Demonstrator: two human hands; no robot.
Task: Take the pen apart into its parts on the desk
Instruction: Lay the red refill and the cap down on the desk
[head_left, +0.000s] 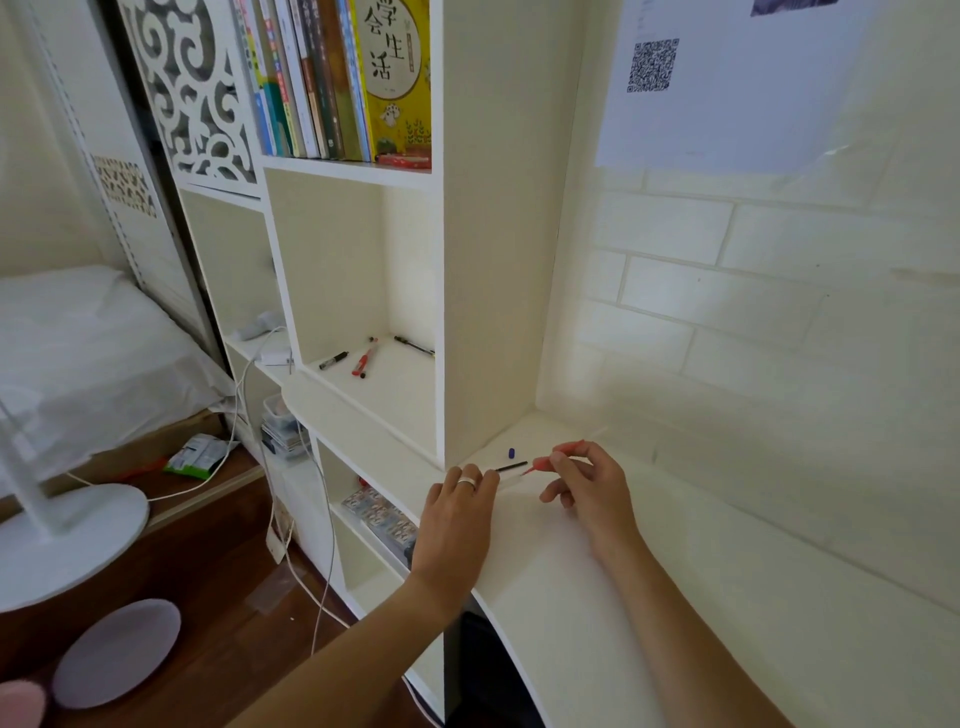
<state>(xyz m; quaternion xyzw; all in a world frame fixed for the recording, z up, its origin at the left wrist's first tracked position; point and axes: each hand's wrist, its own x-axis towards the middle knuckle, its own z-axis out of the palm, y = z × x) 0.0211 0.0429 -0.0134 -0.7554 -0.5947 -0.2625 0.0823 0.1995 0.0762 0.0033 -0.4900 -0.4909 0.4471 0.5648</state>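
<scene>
At desk's far corner: right hand (587, 480) pinching red pen (558, 453) between fingertips; left hand (460, 501) flat, fingers together, touching thin black refill (511, 466). Just beyond, small blue cap (511, 453) on white desk (675, 597). Higher up, shelf cubby (384, 395) holding three pens (365, 358).

Desk surface (545, 561): plain off-white, no pattern. Wall behind it (753, 312): cream, embossed brick pattern.
Slim plastic pen part (563, 451) in right hand (592, 488): red. Thin rod (511, 466) on desk at left hand (460, 501): black. Small cap-like piece (511, 453) beside rod: blue.
Ring (466, 482) on left hand: silver.
Shelf cubby (384, 395): white; 3 pens inside, 1 red (365, 358), 2 black (333, 360) (414, 346).
Front-facing book (397, 78): yellow cover, black characters on white circle.
Cabinet panel (192, 88): white cut-out scrollwork.
Wall sheet (727, 83): pale, black QR code.
Floor (218, 587): dark brown wood.
</scene>
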